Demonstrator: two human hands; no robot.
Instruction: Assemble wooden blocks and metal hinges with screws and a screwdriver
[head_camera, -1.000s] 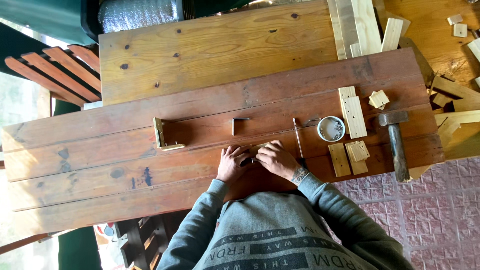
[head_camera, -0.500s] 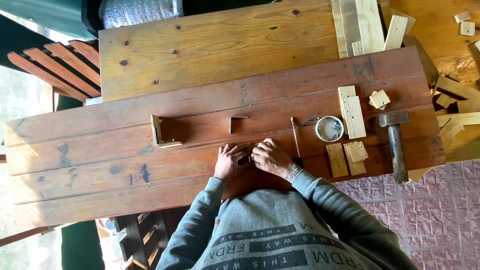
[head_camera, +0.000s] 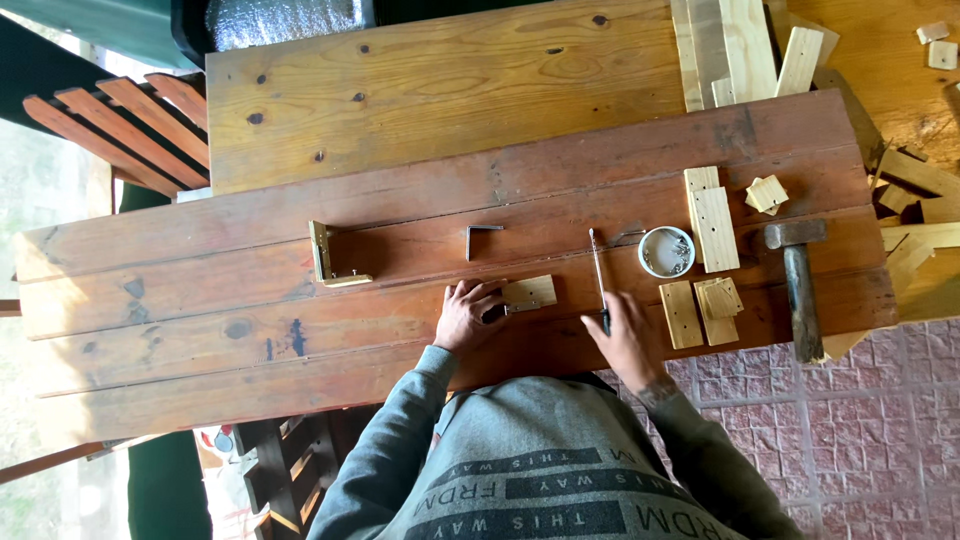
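My left hand (head_camera: 468, 316) rests on the reddish plank table (head_camera: 250, 330), its fingers gripping the left end of a small pale wooden block (head_camera: 530, 292) that has a dark metal piece at its edge. My right hand (head_camera: 622, 338) lies to the right of the block, fingers closed on the handle end of a thin screwdriver (head_camera: 598, 270), whose shaft points away from me. A round tin of screws (head_camera: 667, 251) stands just right of the screwdriver.
A brass angle bracket (head_camera: 334, 266) and a dark L-bracket (head_camera: 480, 236) lie farther back on the left. Right of the tin are several wood offcuts (head_camera: 712, 228) and a hammer (head_camera: 800, 288). Planks (head_camera: 745, 45) are stacked at the back right, and a red slatted chair (head_camera: 120, 120) stands at the left.
My right hand has left the block, moved right and taken the screwdriver's handle. The left hand stays on the block, which now shows uncovered.
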